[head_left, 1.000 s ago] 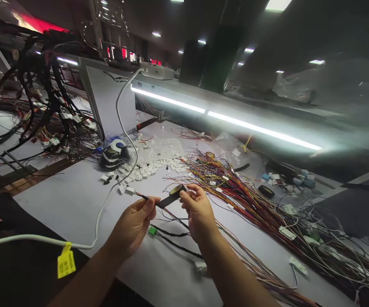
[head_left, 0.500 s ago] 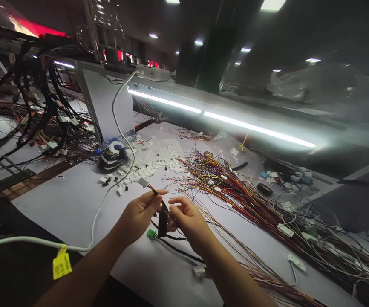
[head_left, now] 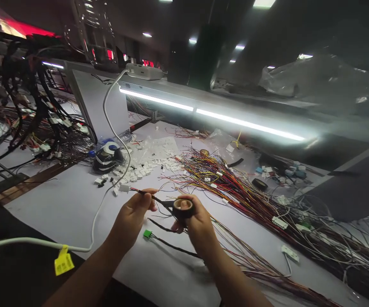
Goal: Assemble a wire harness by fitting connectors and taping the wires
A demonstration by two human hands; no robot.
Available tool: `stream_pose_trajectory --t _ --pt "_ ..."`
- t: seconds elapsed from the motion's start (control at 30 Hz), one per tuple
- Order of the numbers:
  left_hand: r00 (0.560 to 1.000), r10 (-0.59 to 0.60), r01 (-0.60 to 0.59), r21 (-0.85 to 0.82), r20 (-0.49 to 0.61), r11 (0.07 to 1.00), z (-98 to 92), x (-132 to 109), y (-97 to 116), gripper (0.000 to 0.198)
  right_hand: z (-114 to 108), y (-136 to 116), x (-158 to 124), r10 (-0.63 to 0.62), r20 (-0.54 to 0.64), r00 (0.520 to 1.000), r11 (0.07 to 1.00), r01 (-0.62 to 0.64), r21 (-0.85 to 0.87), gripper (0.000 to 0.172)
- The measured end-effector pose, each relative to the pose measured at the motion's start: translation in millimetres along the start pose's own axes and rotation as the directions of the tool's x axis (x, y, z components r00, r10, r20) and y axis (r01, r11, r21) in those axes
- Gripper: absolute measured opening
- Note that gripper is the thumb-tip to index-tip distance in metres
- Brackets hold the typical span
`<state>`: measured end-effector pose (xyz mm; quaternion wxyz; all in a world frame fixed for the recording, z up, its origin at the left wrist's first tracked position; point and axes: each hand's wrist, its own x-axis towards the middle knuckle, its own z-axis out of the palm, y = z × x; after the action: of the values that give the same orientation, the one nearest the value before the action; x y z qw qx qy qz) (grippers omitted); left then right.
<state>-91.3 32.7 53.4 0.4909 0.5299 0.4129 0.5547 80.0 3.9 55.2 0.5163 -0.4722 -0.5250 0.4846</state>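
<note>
Above the white table (head_left: 76, 200), the left hand (head_left: 132, 215) pinches a thin wire (head_left: 159, 199) just behind its plug (head_left: 124, 188). The right hand (head_left: 199, 228) is closed round a tape roll (head_left: 183, 208) that touches the wire. The wire looks light and limp, and is best gripped close to the tape.

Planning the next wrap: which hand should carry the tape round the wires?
Right, probably. The right hand holds the tape roll beside the wire bundle; the left hand pinches that bundle, steadying it.

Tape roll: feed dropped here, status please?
Left hand pinches thin harness. Right hand holds tape roll, strip running to harness. Green connector on table below.
</note>
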Motion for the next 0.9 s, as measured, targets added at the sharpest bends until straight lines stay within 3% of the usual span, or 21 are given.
stream_pose_trajectory --t 0.07,0.13,0.2,0.27,0.3,0.37,0.4,0.43,0.5,0.57,0.6,0.67,0.77,0.83,0.9 --pt "0.979 0.168 -0.168 -0.009 0.115 0.986 -0.8 1 -1 0.028 -9 0 5 0.328 0.061 0.943 0.922 -0.334 0.196 0.024" --pt "0.947 0.241 -0.253 0.032 0.214 0.967 -0.9 3 1 0.029 -13 -2 7 0.393 0.123 0.911 0.882 -0.411 0.23 0.034" --pt "0.949 0.244 -0.274 0.137 0.201 0.952 -0.2 6 4 0.029 -13 -4 3 0.237 0.099 0.966 0.952 -0.252 0.173 0.041" --pt "0.969 0.211 -0.236 0.237 0.126 0.943 1.5 7 6 0.028 -9 -6 -3 -0.06 0.097 0.993 0.997 0.064 -0.031 0.045" --pt "0.981 0.174 -0.192 0.252 0.092 0.948 2.9 7 6 0.028 -6 -7 -5 -0.215 0.137 0.967 0.956 0.237 -0.175 0.046" --pt "0.996 0.086 -0.091 0.206 0.034 0.974 6.3 6 5 0.028 -2 -7 -10 -0.44 0.238 0.866 0.764 0.5 -0.408 0.041" --pt "0.999 0.047 -0.047 0.137 0.0 0.989 8.3 5 5 0.028 -1 -6 -11 -0.495 0.246 0.833 0.696 0.55 -0.462 0.035" --pt "0.999 0.013 -0.011 0.041 -0.04 0.999 10.4 5 3 0.028 -1 -4 -11 -0.513 0.205 0.833 0.696 0.544 -0.468 0.029" --pt "0.99 -0.076 0.053 -0.195 -0.115 0.979 15.4 3 1 0.028 -4 0 -11 -0.393 0.055 0.918 0.85 0.386 -0.36 0.016" --pt "0.967 -0.218 0.145 -0.424 -0.129 0.894 22.3 -1 -3 0.027 -8 5 -10 -0.117 -0.047 0.992 0.978 0.107 -0.181 0.01" --pt "0.951 -0.293 0.207 -0.5 -0.098 0.841 26.7 -3 -4 0.029 -10 7 -9 0.001 -0.057 0.998 0.994 -0.008 -0.112 0.011" --pt "0.917 -0.4 0.334 -0.551 0.002 0.764 36.3 -9 -8 0.03 -14 11 -6 0.098 -0.043 0.994 0.995 -0.099 -0.028 0.016" --pt "0.911 -0.405 0.394 -0.461 0.079 0.795 45.9 -15 -12 0.029 -16 16 0 0.108 0.001 0.994 0.99 -0.108 0.086 0.019" --pt "0.951 -0.295 0.31 -0.312 0.095 0.898 44.8 -14 -12 0.03 -17 21 3 0.213 0.049 0.976 0.959 -0.218 0.179 0.02" --pt "0.971 -0.139 0.157 -0.077 0.193 0.985 38.2 -9 -7 0.031 -19 26 4 0.316 0.108 0.943 0.907 -0.333 0.257 0.024"
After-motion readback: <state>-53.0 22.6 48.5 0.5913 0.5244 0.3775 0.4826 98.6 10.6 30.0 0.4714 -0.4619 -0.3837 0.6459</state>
